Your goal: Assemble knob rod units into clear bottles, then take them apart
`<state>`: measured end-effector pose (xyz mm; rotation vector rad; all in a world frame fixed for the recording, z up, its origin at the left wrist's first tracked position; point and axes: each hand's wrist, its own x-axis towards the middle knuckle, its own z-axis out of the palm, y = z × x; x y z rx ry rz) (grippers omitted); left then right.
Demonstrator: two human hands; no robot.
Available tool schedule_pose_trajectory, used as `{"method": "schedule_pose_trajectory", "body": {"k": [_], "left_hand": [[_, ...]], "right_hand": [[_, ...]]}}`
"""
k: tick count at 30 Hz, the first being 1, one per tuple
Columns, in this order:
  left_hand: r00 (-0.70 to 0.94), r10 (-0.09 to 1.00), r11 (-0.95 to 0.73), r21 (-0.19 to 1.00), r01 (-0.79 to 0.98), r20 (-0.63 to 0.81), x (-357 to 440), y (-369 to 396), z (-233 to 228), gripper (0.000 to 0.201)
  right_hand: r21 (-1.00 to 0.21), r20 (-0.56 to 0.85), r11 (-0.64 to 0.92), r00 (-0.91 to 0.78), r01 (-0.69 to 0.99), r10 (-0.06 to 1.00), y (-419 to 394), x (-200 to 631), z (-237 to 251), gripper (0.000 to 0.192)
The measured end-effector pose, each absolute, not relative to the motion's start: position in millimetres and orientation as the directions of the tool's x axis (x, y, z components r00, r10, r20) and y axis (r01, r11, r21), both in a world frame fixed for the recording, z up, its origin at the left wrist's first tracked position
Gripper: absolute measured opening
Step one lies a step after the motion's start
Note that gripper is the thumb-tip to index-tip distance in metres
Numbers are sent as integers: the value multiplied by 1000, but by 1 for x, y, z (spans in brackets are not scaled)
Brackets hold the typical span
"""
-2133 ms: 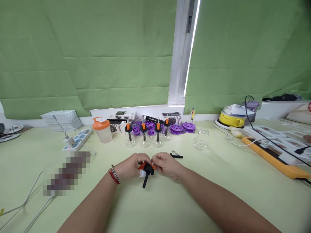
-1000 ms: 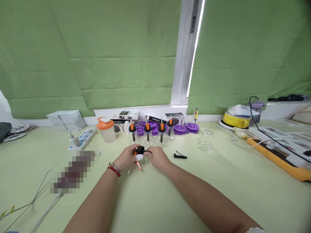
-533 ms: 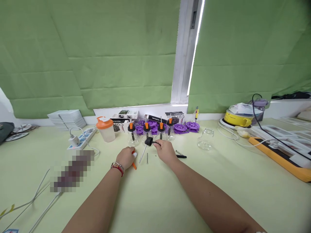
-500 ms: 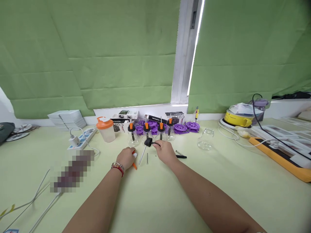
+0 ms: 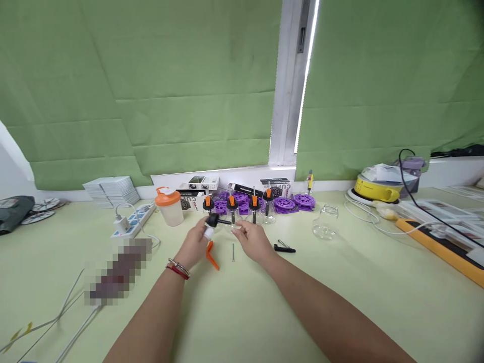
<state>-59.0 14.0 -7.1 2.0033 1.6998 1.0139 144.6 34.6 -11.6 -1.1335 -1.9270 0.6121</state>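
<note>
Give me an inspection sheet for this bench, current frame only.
Surface: pale green table, matte, no spills seen.
Job's things: black cap part held by left hand; orange lever on the table under that hand; thin metal pin lying between the hands.
Clutter: four capped glass bottles, open glass jar, purple spools, orange-lid shaker, black spring piece.
Grippers: left hand pinches the cap part; right hand open, empty, beside the pin.
Cables: power strip with plugged charger; white leads at left edge; black cord at right.
Surroundings: green blinds, window frame between them.
</note>
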Motion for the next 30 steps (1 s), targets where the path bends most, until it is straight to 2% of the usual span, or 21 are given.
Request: {"method": "schedule_pose_trajectory", "body": {"k": [2, 3, 7, 12, 19, 26, 30], "left_hand": [[-151, 982, 59, 585, 809, 110, -88, 18, -8, 40], [-213, 975, 147, 555, 819, 57, -101, 20, -10, 35], [-333, 940, 327, 445, 833, -68, -134, 20, -18, 27], [-364, 923, 385, 340, 858, -126, -130, 18, -20, 32], [-387, 921, 389, 188, 902, -52, -126, 20, -15, 35], [-409, 912, 409, 126, 904, -29, -123, 17, -7, 25], [-408, 913, 404, 119, 907, 14, -115, 10, 3, 28]], "right_hand": [[-744, 380, 461, -261, 484, 887, 40, 151, -11, 42], [-746, 372, 448, -248, 494, 894, 44, 155, -11, 42], [-721, 384, 422, -190, 549, 904, 53, 174, -10, 33], [-699, 373, 403, -180, 591, 910, 47, 200, -13, 33], [-732, 296, 354, -196, 582, 935, 30, 237, -20, 38], [-802, 246, 285, -144, 525, 958, 23, 259, -25, 38], [-812, 251, 288, -141, 508, 958, 21, 264, -18, 39]]}}
